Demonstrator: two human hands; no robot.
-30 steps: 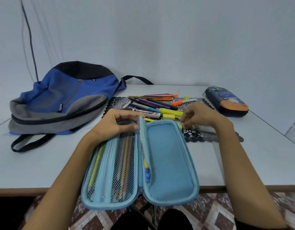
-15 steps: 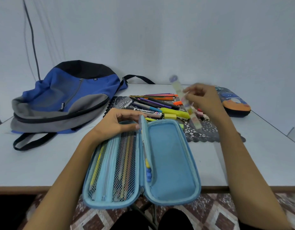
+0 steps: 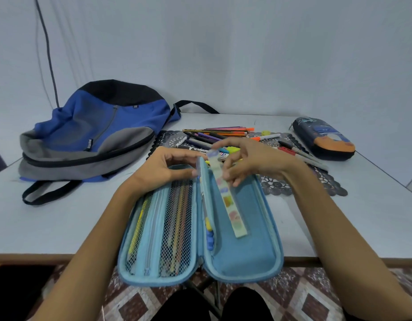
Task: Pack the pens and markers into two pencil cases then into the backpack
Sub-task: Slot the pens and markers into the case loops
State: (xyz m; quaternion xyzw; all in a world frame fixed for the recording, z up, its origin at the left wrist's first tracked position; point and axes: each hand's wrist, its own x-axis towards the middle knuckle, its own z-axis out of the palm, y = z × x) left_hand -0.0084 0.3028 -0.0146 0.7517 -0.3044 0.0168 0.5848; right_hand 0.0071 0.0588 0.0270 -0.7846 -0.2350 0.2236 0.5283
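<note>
— What do my hands hold?
— Your left hand point(image 3: 168, 167) pinches the top of the centre flap of the open blue pencil case point(image 3: 244, 253). Your right hand point(image 3: 258, 158) pinches a clear ruler point(image 3: 229, 202) near its upper end, with its lower end over the case's right half.
— And the rest?
— From that case, the pens and markers point(image 3: 220, 135) lie at twelve o'clock, the dark pencil case point(image 3: 325, 141) at two, the backpack point(image 3: 91, 135) at ten.

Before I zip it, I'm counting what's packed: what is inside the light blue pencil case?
Pencils behind the mesh pocket; a clear ruler, held by the right hand, over the right half. The middle flap covers more.
</note>
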